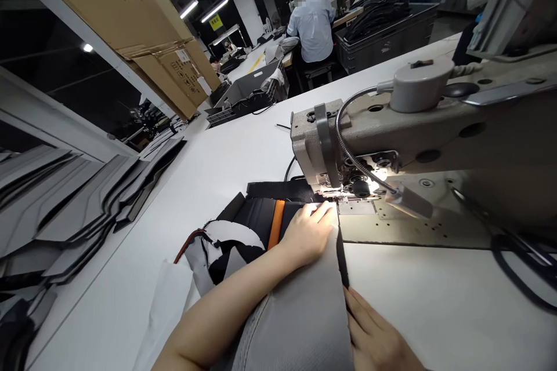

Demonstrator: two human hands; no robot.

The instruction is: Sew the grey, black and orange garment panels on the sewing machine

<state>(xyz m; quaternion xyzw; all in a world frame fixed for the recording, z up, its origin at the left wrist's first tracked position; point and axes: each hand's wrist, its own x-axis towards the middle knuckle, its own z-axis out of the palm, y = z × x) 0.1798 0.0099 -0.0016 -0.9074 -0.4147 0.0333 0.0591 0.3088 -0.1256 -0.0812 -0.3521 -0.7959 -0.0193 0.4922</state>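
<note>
A grey fabric piece (300, 313) with a black edge runs up to the lit presser foot of the sewing machine (322, 145). On its upper end, close to the needle area, my left hand (310, 233) lies palm down, its slightly bent fingers pressing on the cloth. Lower down, my right hand (376, 333) holds the right edge of the same piece, fingers along the border; its thumb is hidden. Black fabric with an orange strip (276, 223) lies left of my left hand, beside bunched white and grey material (235, 235). The needle itself cannot be made out.
Scissors (517, 243) with dark handles rest at the machine's right. Stacked grey panels (78, 203) line the left side of the white table (174, 203). A cardboard box (174, 75) stands behind them. Farther back, a person (311, 26) sits near a black crate (387, 40).
</note>
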